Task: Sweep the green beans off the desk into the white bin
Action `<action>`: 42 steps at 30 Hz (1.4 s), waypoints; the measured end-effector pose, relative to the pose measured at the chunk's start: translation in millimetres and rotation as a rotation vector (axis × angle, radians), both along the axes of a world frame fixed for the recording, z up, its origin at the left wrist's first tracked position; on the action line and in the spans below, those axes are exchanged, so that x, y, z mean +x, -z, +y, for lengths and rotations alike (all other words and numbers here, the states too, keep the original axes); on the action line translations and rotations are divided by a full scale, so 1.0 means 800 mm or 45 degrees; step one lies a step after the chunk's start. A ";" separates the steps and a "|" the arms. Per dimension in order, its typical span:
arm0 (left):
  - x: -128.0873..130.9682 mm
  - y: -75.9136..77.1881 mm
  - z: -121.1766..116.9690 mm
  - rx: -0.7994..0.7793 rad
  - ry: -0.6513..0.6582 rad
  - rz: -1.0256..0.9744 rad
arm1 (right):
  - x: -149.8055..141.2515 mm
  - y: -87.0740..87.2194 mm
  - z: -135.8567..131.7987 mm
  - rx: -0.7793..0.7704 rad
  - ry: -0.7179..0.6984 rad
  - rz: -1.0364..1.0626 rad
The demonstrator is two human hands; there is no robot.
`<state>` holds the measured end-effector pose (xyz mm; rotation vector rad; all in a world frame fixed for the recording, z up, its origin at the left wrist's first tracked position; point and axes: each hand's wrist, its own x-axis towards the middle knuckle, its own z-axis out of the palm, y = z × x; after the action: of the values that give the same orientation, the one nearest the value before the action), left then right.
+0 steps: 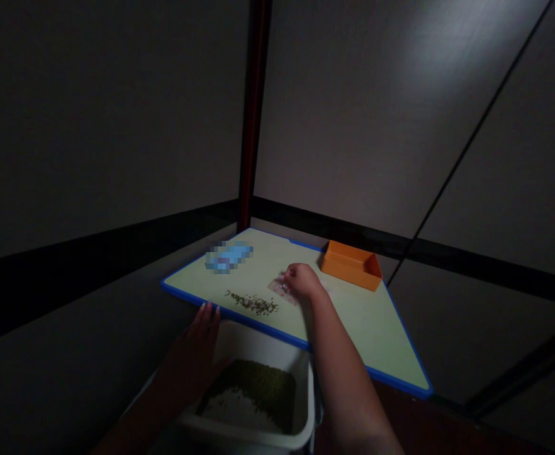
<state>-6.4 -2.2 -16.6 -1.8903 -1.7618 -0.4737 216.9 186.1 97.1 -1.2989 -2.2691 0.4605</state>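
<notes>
Head camera view: the work looks under way rather than finished, judging by a loose scatter of small, round, olive-green grains (258,304) on the smooth, pale yellow-green worktop with a raised blue edge (382,335), near the centre of the frame, and a far larger, grainy heap of similar dark green grains (268,382) at lower centre, inside a white, round-cornered plastic tub (311,392). How many grains have been dealt with cannot be told. Just above and right of the scatter, the right hand (301,279) is bent over a thin, flat, pinkish patterned piece (280,288), its fingers curled in close together; whether they grip the piece or any grain is hidden. At lower left, the left hand (196,344) has its fingers fairly straight and gathered side by side, fingertips at the blue edge, with nothing seen in its grasp. An orange, straight-walled, open-topped box (351,272), apparently stiff plastic, sits toward the right of the worktop; its floor is mostly hidden, so its contents cannot be judged. Toward the worktop's left lies a light blue, pixelated object (229,257), its material unreadable.
</notes>
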 end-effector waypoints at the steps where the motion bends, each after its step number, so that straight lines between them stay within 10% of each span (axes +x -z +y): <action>1: 0.000 0.001 0.000 0.000 -0.007 -0.006 | 0.000 0.000 -0.001 -0.008 -0.007 -0.008; 13: 0.008 0.003 -0.003 -0.078 -0.049 -0.102 | -0.005 0.010 -0.002 0.004 -0.231 0.072; 24: 0.003 0.024 0.008 0.035 0.027 -0.120 | 0.069 0.018 -0.006 -0.074 -0.204 0.220; 42: 0.016 0.032 0.012 0.012 0.037 -0.254 | 0.051 0.020 -0.022 -0.086 -0.311 0.114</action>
<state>6.4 7.5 -42.5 -1.9207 -1.8553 -0.7012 257.9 168.7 80.7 -1.0133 -2.3644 0.6718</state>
